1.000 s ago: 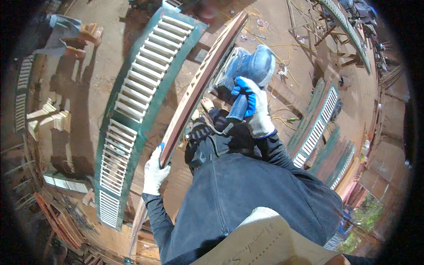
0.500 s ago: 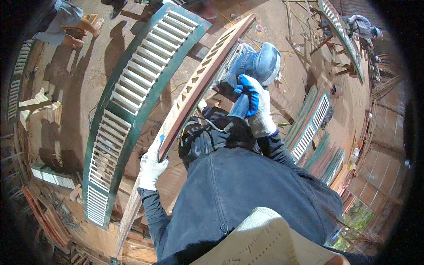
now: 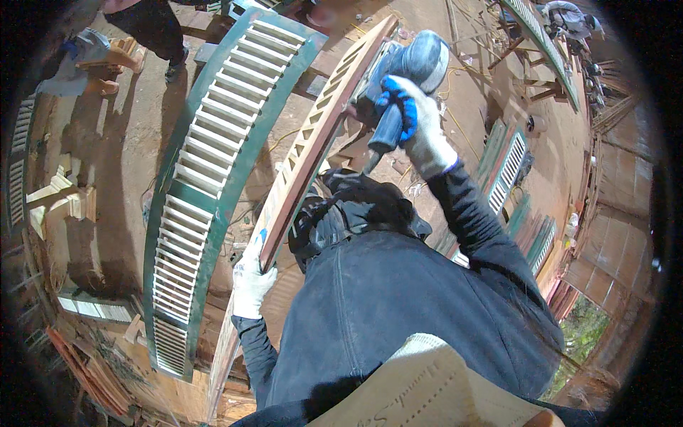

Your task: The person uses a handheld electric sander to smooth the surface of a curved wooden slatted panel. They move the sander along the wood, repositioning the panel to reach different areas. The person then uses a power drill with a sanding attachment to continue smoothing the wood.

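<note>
My right hand (image 3: 420, 121), in a white glove with blue palm and fingers, is closed around the handle of a blue belt sander (image 3: 384, 103). The sander lies along the right side of a long wooden shutter panel (image 3: 299, 160), close to its far end. That panel has a reddish-brown edge and a bare wood face with a row of slanted slots. Around its near end my gloved left hand (image 3: 252, 281) is wrapped, blue fingertips showing over the wood. The sander's belt is hidden against the panel.
Left of my panel stands a long green shutter (image 3: 165, 235) with white slats. More shutters (image 3: 506, 174) lean at the right, and another (image 3: 548, 57) rests on trestles near a person (image 3: 569, 18). Other people (image 3: 153, 28) are at upper left. Cords cross the floor.
The sander and my right hand have moved farther away along the panel, with my right arm more stretched. A person's legs in dark clothing have come in at upper left.
</note>
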The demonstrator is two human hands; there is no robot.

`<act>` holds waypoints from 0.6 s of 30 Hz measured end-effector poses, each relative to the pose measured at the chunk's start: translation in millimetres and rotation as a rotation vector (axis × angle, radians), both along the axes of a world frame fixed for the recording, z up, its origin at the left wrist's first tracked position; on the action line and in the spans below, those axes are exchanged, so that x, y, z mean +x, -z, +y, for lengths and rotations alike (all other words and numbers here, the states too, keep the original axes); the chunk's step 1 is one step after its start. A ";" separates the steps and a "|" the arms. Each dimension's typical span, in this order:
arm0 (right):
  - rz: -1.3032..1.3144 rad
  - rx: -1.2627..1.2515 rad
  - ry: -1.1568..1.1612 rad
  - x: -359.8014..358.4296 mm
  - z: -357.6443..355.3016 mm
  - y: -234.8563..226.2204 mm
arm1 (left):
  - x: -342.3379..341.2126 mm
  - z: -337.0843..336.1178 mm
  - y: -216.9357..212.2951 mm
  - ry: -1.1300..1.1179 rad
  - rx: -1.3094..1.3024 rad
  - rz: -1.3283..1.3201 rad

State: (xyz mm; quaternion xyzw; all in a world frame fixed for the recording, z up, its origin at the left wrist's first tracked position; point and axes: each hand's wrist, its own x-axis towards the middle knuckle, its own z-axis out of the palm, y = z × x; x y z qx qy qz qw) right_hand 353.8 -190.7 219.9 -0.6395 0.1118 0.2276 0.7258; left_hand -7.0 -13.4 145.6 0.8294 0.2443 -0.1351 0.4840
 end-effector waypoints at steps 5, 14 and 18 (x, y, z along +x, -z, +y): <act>-0.060 0.101 -0.089 84.5 -18.4 15.8 | -3.4 -1.0 3.5 -0.001 0.006 -0.022; -0.111 0.088 -0.210 130.7 -10.2 15.3 | -2.1 3.4 1.5 0.018 0.039 -0.066; 0.000 0.035 -0.056 63.0 -5.6 20.2 | -3.7 2.1 4.2 0.012 0.041 -0.076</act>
